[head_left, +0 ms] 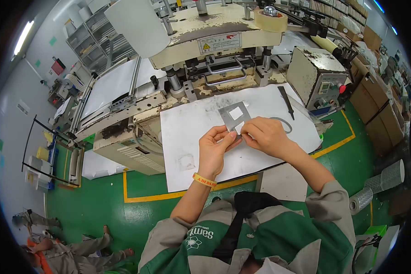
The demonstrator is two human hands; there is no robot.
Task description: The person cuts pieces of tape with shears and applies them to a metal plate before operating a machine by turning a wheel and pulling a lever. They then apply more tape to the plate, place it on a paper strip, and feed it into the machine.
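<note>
Over the white-covered table [192, 160], my left hand [214, 148] grips a small grey plate [226, 114] at its lower edge, thumb on top. The plate has a white square [236, 113] on its upper part. My right hand [266, 135] is pinched at the plate's lower right corner, on a small pale piece [238, 128] whose edges are partly hidden by the fingers. A grey curved strip [285, 124] lies on the white sheet just beyond my right hand. Farther right lies a black pen-like tool [286, 101].
A cream press machine [182, 34] with a metal handle [226, 77] stands behind the table. A control box [319, 75] with a red button is at right, beside cardboard boxes [379, 109]. Tape [270, 22] rests on the press. Another person [73, 255] is at lower left.
</note>
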